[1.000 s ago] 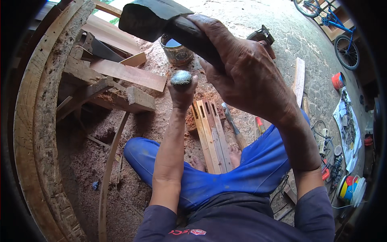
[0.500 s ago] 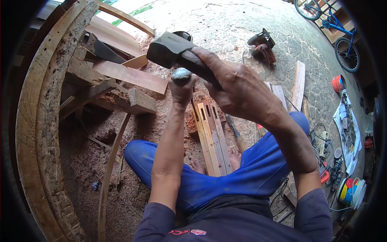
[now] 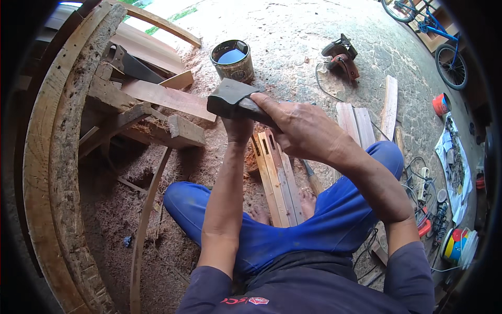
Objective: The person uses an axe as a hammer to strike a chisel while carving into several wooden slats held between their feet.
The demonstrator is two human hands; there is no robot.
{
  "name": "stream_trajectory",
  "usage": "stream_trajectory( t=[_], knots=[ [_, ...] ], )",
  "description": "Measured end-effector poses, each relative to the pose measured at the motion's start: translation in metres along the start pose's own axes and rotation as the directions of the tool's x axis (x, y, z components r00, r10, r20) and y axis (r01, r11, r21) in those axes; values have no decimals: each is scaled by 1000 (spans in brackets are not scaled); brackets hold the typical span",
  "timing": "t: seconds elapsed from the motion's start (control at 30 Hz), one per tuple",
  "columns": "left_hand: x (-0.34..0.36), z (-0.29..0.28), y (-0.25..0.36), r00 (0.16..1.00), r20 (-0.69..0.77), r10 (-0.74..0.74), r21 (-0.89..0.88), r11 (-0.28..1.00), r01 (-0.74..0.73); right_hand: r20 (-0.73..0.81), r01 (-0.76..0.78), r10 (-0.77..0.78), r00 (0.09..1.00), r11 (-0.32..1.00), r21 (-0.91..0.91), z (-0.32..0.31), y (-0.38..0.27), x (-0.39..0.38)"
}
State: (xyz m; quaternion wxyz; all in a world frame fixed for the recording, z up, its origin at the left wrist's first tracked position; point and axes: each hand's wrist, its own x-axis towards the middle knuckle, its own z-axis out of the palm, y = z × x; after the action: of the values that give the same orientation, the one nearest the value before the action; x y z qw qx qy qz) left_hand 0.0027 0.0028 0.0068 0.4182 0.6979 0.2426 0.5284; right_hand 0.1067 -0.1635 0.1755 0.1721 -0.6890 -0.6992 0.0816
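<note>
My right hand (image 3: 308, 131) is closed round the handle of a hammer with a dark, blocky head (image 3: 230, 98). Directly below that head, my left hand (image 3: 238, 130) is closed round an upright chisel, whose metal-capped top is now covered by the hammer. Whether the two touch cannot be seen. Several narrow wooden bars (image 3: 277, 183) lie side by side between my bare feet, with dark slots cut near their far ends. The chisel's tip is hidden behind my hand, close to those slots. Another tool with a wooden handle (image 3: 316, 184) lies just right of the bars.
A bucket of dark liquid (image 3: 232, 68) stands beyond my hands. At left are a curved wooden frame (image 3: 60, 157), a handsaw (image 3: 133, 67) and rough beams (image 3: 185, 132). Right of the bars lie boards (image 3: 348, 120), a corded power saw (image 3: 342, 60) and cables (image 3: 418, 180).
The hammer has come down and slightly right, over the chisel's top, which was visible before. The bucket is more exposed.
</note>
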Motion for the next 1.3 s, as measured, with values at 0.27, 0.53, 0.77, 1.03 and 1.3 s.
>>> stream_trajectory(
  t=[0.27,0.53,0.77,1.03,1.3],
  knots=[
    [-8,-7,17,990,68,126,217,966,-138,-532,162,-94,842,983,81,-47,-20,20],
    [-17,6,17,982,3,191,156,970,-189,115,-49,48,992,999,2,3,2,-14],
    [-1,7,3,991,124,-59,-204,975,83,-505,191,-97,858,972,138,-60,-20,7],
    [-27,12,17,982,-35,183,133,975,-177,89,-79,85,992,994,-71,19,11,-16],
    [-3,0,3,989,145,25,-25,999,-21,-305,70,-20,952,986,153,-38,-7,-7]
  ],
)
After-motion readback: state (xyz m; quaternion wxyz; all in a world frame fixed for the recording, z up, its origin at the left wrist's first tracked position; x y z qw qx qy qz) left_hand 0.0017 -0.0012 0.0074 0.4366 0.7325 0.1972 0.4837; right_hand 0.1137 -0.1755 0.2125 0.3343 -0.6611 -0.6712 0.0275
